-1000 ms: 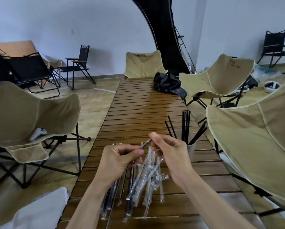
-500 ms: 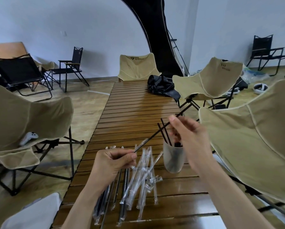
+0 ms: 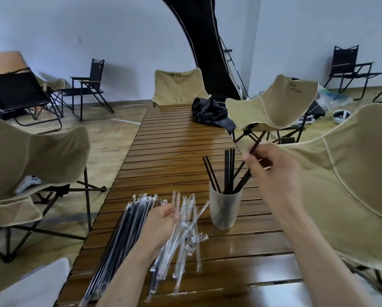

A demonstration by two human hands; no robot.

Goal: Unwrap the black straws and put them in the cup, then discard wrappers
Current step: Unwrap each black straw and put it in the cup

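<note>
Straw (image 3: 255,145) (lower end hidden) behind fingers (image 3: 251,161).

The straws in the cup (image 3: 225,209) are black (image 3: 229,169); the cup itself is translucent, frosted white. The wrappers (image 3: 186,220) are clear plastic, and the still-wrapped straws (image 3: 128,231) show black through it. The table (image 3: 174,147) is brown wood in parallel slats, the nearby chairs (image 3: 272,105) are beige fabric on black frames, and the wall is white.
</note>
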